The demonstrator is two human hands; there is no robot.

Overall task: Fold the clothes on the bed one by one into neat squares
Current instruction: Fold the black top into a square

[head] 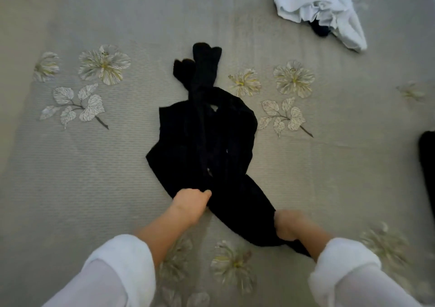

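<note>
Grey-beige bedding stitched with pale flowers fills the head view, and the bed (94, 165) carries everything in sight. At its middle lies the black garment (204, 137), rumpled. Two narrow parts, sleeves or legs, I cannot tell which, cross each other and reach away from the person, while the broader body spreads toward the near edge.

The left hand (191, 203) grips the near part of the garment just left of its centre line, its fingers (207, 192) curled tight into the cloth. The right hand (287, 224) sits lower and to the right on a trailing corner of the same garment. Its knuckles bend down and the fingertips are buried in black fabric, so it appears to hold that corner too, though blur softens the view. Both arms wear rolled white sleeves (117, 266).

A heap of white clothes (313, 3) waits at the far right, well apart from the garment, with something dark peeping from beneath it. Another black item (427, 161) shows at the right edge.

The garment looks light, soft and limp. It will sag and bunch, not hold a shape, so it likely wants spreading flat first. Taking it by the hem corners or shoulder seams, one hand on each, should give the straightest edges for folding
</note>
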